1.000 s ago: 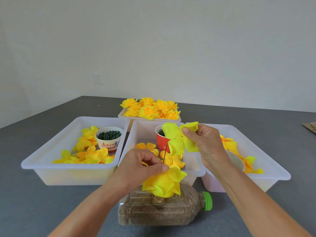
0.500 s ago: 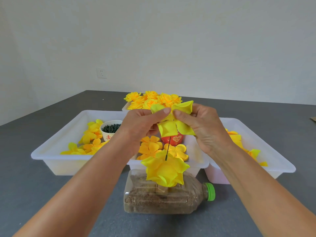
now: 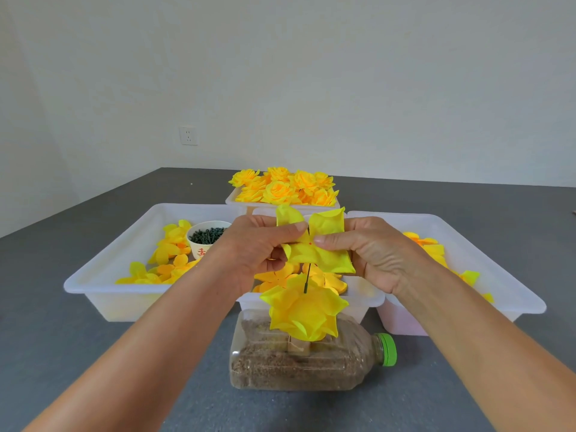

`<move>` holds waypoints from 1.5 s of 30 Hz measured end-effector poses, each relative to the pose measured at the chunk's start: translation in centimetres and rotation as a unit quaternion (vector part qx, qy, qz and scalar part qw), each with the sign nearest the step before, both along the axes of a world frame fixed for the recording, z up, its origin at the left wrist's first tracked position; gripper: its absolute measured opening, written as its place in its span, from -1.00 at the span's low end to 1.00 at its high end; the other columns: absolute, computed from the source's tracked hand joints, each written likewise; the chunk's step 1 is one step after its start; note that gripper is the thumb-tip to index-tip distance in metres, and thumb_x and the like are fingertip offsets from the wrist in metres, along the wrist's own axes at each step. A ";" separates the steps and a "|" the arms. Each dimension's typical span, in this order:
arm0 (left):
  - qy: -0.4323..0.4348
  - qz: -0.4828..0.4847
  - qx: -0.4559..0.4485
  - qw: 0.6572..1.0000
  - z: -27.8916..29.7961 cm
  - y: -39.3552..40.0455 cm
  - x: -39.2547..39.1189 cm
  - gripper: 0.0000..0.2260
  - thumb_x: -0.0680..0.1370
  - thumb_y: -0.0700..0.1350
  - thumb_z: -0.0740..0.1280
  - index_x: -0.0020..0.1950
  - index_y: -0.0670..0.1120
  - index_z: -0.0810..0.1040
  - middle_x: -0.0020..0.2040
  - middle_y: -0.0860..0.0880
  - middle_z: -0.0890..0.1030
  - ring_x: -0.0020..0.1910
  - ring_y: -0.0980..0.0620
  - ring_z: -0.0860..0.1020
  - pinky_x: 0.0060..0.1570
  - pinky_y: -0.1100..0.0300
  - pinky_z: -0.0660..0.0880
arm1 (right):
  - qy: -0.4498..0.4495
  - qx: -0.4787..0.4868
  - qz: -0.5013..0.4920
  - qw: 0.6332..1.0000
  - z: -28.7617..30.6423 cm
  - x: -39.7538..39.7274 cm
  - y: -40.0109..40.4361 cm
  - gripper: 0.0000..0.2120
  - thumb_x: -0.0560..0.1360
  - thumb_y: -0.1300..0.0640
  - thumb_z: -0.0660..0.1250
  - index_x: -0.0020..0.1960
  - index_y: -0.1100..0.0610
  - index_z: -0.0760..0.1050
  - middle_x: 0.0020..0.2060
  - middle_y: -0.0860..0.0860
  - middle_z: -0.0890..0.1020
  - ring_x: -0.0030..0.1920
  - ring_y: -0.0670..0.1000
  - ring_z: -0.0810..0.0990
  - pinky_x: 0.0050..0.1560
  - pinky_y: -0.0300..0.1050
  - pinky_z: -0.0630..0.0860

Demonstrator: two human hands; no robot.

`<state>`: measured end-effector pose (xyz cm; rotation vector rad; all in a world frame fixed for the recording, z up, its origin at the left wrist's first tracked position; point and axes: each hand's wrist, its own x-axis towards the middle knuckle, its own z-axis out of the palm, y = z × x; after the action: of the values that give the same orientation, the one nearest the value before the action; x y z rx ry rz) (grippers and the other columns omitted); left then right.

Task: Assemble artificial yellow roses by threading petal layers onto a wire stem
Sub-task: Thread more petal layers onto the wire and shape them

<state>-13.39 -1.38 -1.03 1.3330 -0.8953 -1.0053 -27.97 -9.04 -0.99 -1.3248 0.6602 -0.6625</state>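
A yellow petal layer (image 3: 324, 257) is spread flat between both hands, above the tip of a thin dark wire stem (image 3: 307, 280). My left hand (image 3: 252, 247) pinches its left side and my right hand (image 3: 371, 251) pinches its right side. Lower on the wire sit yellow petal layers (image 3: 304, 310) forming a partly built rose. The wire rises from a clear plastic bottle (image 3: 299, 363) filled with sand, lying on its side with a green cap (image 3: 388, 349).
Three white trays hold loose petals: left tray (image 3: 103, 275) with a paper cup of green pieces (image 3: 207, 236), middle tray (image 3: 367, 299), right tray (image 3: 498, 275). A far tray of finished roses (image 3: 285, 188) sits behind. Everything stands on a grey table (image 3: 46, 353).
My left hand rose from the lower petals on the wire to join my right hand on the loose petal layer. Both hands then spread that layer flat above the wire tip.
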 end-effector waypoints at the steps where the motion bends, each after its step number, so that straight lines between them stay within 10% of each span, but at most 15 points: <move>1: -0.003 -0.004 0.004 1.000 -0.1 0.1 0.0 -0.79 0.34 -0.11 0.47 -0.10 -0.20 0.64 -0.07 -0.25 0.60 -0.10 -0.15 0.47 -0.15 0.08 0.50 | 0.008 0.002 -0.005 1.000 0.0 0.0 0.1 -0.79 0.27 0.38 0.41 -0.09 0.29 0.60 -0.21 0.20 0.69 -0.26 0.14 0.67 -0.17 0.07 0.61; 9: -0.002 -0.053 0.058 0.997 -0.6 0.4 0.5 -0.92 0.39 -0.18 0.46 -0.20 -0.16 0.60 -0.15 -0.18 0.63 -0.12 -0.14 0.52 0.02 -0.03 0.52 | 0.043 0.008 -0.026 0.999 -0.1 0.0 0.4 -0.81 0.38 0.36 0.39 0.00 0.31 0.58 -0.13 0.22 0.66 -0.22 0.15 0.64 -0.16 0.00 0.61; 13: 0.030 -0.073 0.048 0.996 -0.3 0.2 0.3 -0.93 0.38 -0.18 0.43 -0.31 -0.10 0.62 -0.31 -0.09 0.64 -0.33 -0.01 0.57 -0.29 0.20 0.49 | 0.011 0.033 -0.022 0.999 0.2 -0.2 0.4 -0.92 0.40 0.36 0.36 -0.13 0.25 0.57 -0.33 0.14 0.65 -0.42 0.03 0.63 -0.47 -0.18 0.56; 21: 0.043 -0.079 0.078 0.993 -1.1 0.5 0.3 -0.89 0.42 -0.20 0.39 -0.32 -0.08 0.60 -0.37 -0.04 0.61 -0.45 0.07 0.54 -0.40 0.25 0.45 | 0.048 0.023 -0.028 0.998 -0.7 -0.1 0.7 -0.85 0.40 0.34 0.37 -0.03 0.24 0.59 -0.17 0.19 0.64 -0.28 0.10 0.61 -0.36 -0.15 0.52; 39: -0.036 -0.041 0.086 0.995 -0.9 0.5 0.6 -0.77 0.41 -0.22 0.45 0.05 -0.17 0.61 -0.12 -0.12 0.67 -0.18 -0.05 0.59 -0.10 0.10 0.50 | 0.099 0.011 -0.026 0.995 -1.3 -0.6 1.1 -0.65 0.36 0.35 0.42 0.14 0.21 0.56 -0.19 0.11 0.68 -0.25 0.05 0.63 0.06 0.09 0.54; 45: -0.081 -0.049 0.092 0.991 -1.0 0.4 0.8 -0.78 0.42 -0.22 0.45 0.05 -0.15 0.61 -0.15 -0.10 0.68 -0.20 -0.03 0.62 -0.04 0.07 0.53 | 0.122 0.003 -0.031 0.992 -1.6 -0.8 1.1 -0.64 0.30 0.35 0.47 0.08 0.16 0.57 -0.27 0.06 0.68 -0.36 -0.02 0.61 -0.21 -0.10 0.56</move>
<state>-12.56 -0.99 -2.05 1.5565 -1.0166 -1.0875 -28.73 -7.94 -2.56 -1.3955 0.9032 -0.5530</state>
